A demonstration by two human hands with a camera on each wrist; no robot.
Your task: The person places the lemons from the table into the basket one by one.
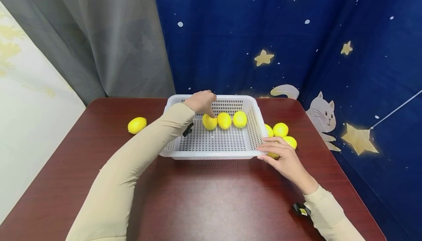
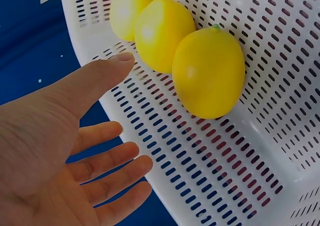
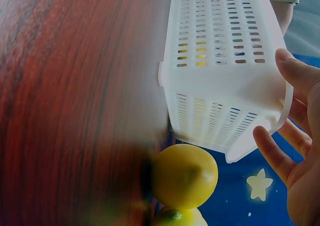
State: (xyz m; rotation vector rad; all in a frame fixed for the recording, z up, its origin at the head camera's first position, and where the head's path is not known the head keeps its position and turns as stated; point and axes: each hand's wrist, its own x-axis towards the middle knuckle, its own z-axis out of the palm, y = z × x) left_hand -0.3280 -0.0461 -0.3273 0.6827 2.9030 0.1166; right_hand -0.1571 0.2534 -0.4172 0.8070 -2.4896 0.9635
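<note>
No readable text, label, brand or number shows on anything in these views.

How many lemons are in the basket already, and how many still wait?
Three lemons sit in the white basket. The left hand hangs open over them, and the right hand touches the basket's corner. One lemon waits left of it and about four lemons right.

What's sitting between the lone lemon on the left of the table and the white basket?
Between the lone lemon and the white basket, the head view shows bare table, crossed only by the person's beige sleeve.
</note>
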